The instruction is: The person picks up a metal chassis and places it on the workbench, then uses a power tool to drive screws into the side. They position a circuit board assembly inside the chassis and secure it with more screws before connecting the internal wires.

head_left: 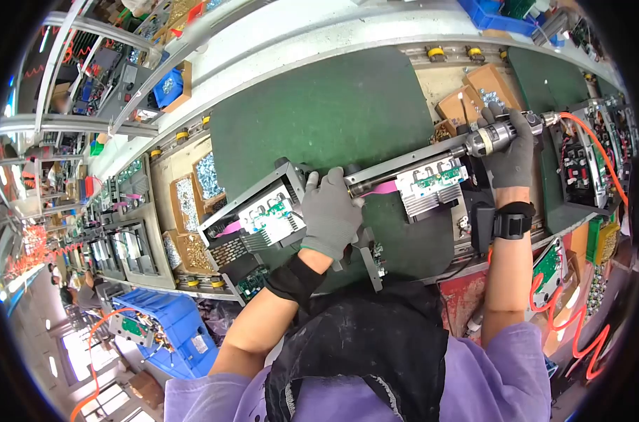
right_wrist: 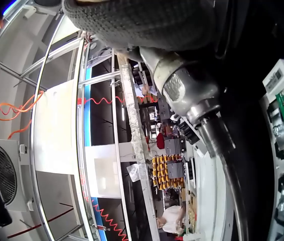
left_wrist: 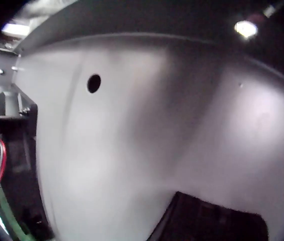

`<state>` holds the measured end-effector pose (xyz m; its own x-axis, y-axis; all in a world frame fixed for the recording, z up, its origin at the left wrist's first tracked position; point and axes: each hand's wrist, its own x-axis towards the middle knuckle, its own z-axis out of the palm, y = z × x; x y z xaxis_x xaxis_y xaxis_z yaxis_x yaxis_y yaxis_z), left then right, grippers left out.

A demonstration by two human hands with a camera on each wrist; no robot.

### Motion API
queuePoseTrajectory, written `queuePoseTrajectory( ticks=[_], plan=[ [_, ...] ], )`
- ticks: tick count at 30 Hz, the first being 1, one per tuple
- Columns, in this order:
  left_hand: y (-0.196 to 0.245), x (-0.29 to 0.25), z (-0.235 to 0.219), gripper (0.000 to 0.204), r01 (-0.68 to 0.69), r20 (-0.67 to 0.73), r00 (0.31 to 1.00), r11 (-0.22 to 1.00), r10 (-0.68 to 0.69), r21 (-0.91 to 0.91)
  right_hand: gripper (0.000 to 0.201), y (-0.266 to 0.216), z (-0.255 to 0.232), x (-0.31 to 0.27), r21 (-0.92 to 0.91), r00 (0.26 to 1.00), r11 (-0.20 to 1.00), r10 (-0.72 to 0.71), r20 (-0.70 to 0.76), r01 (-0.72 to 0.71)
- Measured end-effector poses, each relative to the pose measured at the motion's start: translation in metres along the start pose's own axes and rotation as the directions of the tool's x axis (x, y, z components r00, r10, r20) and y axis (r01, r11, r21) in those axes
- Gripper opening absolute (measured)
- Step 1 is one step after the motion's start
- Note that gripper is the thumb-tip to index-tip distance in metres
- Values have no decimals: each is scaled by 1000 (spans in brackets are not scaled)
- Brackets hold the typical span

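Observation:
My right hand (head_left: 510, 151) grips a pneumatic screwdriver (head_left: 489, 138) with an orange air hose at its back end; its metal nose (right_wrist: 197, 103) and thin shaft show close up in the right wrist view. The long bit (head_left: 411, 169) runs leftward along a grey metal housing to my left hand (head_left: 332, 214), whose thumb and fingers pinch around its far end. The tip is hidden there. Inside this housing sits a green circuit board (head_left: 435, 179) over a finned heat sink (head_left: 428, 204). Left of my left hand lies a similar housing (head_left: 245, 204) with its own circuit board (head_left: 271, 216).
Both housings lie on a green work mat (head_left: 319, 105). Boxes of small fasteners stand left of it (head_left: 208, 176) and at the right back (head_left: 482, 88). An orange hose (head_left: 593, 141) crosses at right, near another open unit (head_left: 586, 165). A blue crate (head_left: 168, 327) stands lower left.

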<state>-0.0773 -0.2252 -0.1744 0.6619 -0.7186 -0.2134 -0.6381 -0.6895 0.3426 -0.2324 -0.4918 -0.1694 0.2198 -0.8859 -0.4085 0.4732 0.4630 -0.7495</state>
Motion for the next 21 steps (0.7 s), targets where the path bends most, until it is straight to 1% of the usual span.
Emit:
queuePoseTrajectory(
  ticks=[1, 2, 3, 4, 5, 6, 7, 8, 10, 11, 12, 13, 14, 15, 16, 18, 19, 20, 21],
  plan=[
    [0, 1, -5, 64, 1, 48, 999, 1000, -2, 20, 29, -10, 5, -2, 19, 998, 1000, -3, 66, 2],
    [-2, -3, -13, 64, -1, 24, 1000, 1000, 1, 3, 27, -21, 13, -4, 38, 991, 999, -7, 136, 2],
    [-5, -14, -23, 68, -117, -102, 989, 991, 110, -67, 24, -38, 31, -15, 62, 953, 997, -71, 294, 56],
    [-9, -24, -35, 72, -243, -243, 947, 963, 209, -115, 24, -58, 55, -32, 38, 934, 988, -154, 321, 150],
    [-15, -33, -48, 74, -245, -270, 941, 961, 202, -133, 24, -76, 79, -48, 20, 903, 970, -234, 362, 243],
    [-22, -40, -61, 77, -261, -317, 926, 954, 203, -149, 25, -93, 105, -59, 21, 850, 936, -329, 411, 352],
    [-31, -47, -72, 74, -263, -349, 915, 955, 201, -138, 26, -107, 134, -67, -15, 799, 928, -313, 513, 373],
    [-42, -54, -81, 72, -263, -376, 905, 957, 200, -125, 25, -111, 173, -93, -70, 763, 865, -398, 510, 498],
    [-62, -63, -105, 65, -277, -388, 901, 946, 194, -171, 23, -114, 235, -91, -97, 583, 698, -504, 638, 709],
    [-74, -70, -116, 62, -272, -409, 894, 947, 182, -173, 22, -112, 270, -102, -175, 521, 560, -549, 654, 810],
    [-88, -79, -125, 59, -259, -420, 892, 949, 165, -178, 23, -104, 301, -101, -157, 539, 583, -572, 619, 798],
    [-105, -89, -131, 59, -222, -446, 886, 961, 128, -165, 27, -99, 331, -99, -188, 499, 509, -589, 636, 840],
    [-122, -100, -138, 58, -177, -468, 880, 972, 86, -154, 21, -91, 359, -95, -139, 438, 477, -603, 666, 868],
    [-136, -111, -150, 58, -96, -446, 895, 976, -1, -194, 22, -87, 384, -85, -131, 447, 510, -566, 693, 850],
    [-159, -123, -150, 58, -70, -471, 881, 979, -30, -192, 23, -83, 406, -78, -131, 461, 549, -521, 718, 825],
    [-200, -145, -140, 60, 79, -479, 859, 970, -183, -228, 23, -70, 450, -83, -173, 380, 374, -600, 705, 911],
    [-217, -157, -132, 60, 98, -472, 858, 968, -200, -232, 25, -66, 468, -78, -241, 449, 412, -543, 710, 879],
    [-235, -169, -121, 64, 194, -420, 850, 930, -318, -311, 32, -58, 486, -52, -224, 339, 261, -603, 722, 939],
    [-251, -182, -109, 68, 291, -354, 831, 878, -428, -379, 39, -58, 501, -34, -368, 325, 55, -600, 731, 928]
  ],
)
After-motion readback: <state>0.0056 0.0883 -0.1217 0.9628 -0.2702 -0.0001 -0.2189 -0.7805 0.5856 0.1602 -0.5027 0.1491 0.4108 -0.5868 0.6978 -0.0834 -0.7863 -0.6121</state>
